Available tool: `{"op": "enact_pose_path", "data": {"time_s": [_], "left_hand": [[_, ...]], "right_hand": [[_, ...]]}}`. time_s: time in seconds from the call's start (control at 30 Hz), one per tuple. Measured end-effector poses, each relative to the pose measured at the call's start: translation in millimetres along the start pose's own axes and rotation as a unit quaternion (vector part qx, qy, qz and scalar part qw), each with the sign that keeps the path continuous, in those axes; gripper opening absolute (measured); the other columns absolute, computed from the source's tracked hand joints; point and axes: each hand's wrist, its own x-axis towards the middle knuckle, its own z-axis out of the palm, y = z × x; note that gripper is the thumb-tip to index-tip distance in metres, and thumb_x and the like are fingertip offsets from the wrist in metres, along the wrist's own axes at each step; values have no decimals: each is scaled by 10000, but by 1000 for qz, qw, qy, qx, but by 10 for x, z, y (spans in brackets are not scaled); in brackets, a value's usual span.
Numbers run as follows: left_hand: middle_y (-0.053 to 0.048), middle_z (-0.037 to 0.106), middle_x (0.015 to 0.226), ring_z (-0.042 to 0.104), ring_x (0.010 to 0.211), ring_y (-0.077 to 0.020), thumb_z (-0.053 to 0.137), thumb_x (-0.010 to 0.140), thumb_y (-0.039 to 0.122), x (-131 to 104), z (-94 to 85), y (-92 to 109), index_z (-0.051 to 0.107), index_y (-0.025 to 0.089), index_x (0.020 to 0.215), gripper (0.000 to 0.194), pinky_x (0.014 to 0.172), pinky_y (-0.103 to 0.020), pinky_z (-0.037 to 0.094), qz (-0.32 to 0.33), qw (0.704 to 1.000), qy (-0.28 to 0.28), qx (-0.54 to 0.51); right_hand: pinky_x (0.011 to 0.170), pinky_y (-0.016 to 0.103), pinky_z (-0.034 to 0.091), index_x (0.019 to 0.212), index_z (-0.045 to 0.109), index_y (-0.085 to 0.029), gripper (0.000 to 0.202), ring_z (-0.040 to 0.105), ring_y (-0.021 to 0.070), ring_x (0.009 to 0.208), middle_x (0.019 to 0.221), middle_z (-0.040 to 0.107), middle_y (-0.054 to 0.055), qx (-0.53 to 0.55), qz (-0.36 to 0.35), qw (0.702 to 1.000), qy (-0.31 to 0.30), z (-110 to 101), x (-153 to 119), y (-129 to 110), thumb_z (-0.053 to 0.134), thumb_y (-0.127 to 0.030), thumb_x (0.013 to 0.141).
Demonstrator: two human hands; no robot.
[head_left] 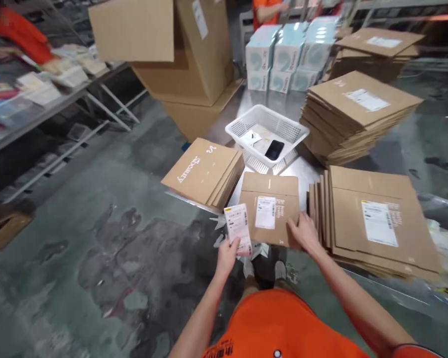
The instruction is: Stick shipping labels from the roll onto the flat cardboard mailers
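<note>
Between the fingers of my left hand are printed white labels, held upright left of a flat cardboard box. That box lies near the table's front edge with a white label on its face. My right hand grips its lower right edge, thumb on top; the fingers underneath are partly hidden. Left of it sits a stack of folded boxes with white lettering. To the right, a larger labelled stack stands close to my right forearm.
Behind the box, a white basket holds a black phone and papers. Further back are a tall stack of flat boxes, wrapped white-and-teal packages and a big open carton. People in orange stand beyond.
</note>
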Motion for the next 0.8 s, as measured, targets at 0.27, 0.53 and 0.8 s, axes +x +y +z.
{"op": "enact_pose_path", "data": {"time_s": [0.27,0.53,0.8], "left_hand": [[-122,752,817,695,749,-263,726,628,595,-554,401,574,735,102,807,525,716,-358,555,-41,977,-150,-144],[-3,607,596,561,567,-139,744,574,639,-848,1016,609,658,128,687,530,589,-275,493,-91,948,-291,-85],[-76,687,1074,611,976,-216,829,568,353,-786,781,695,670,172,1082,568,892,-320,458,-3,953,-249,-170]], "right_hand": [[962,466,471,1389,449,-214,649,560,300,1189,1303,588,129,231,-9,961,149,-1340,-272,903,561,-498,816],[1041,513,354,1362,471,-70,793,390,391,1317,1412,438,263,16,-66,991,114,-2071,-234,1460,609,-567,760],[527,246,352,647,521,-189,467,461,124,566,583,491,-23,247,-229,902,-271,-721,-324,-134,495,-619,828]]}}
